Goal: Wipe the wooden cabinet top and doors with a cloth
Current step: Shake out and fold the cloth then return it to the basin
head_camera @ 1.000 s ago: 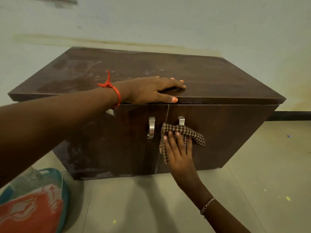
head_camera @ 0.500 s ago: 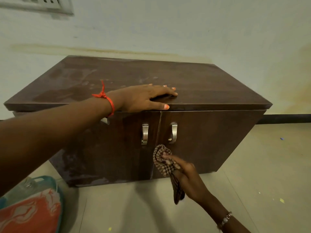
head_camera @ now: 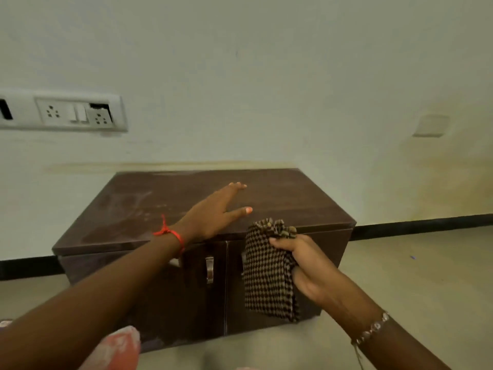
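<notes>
Now our left hand [head_camera: 213, 213] lies spread open on the cabinet top [head_camera: 293, 198], while our right hand [head_camera: 302, 265] grips the bunched cloth [head_camera: 268, 279] before the right door [head_camera: 329, 255]; its hanging folds could snag a handle [head_camera: 209, 269].

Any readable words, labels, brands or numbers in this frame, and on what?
None can be read.
The socket panel on the wall shows only pin holes and a switch, no lettering.
The cabinet, its door handle and the checked cloth carry no print.
</notes>
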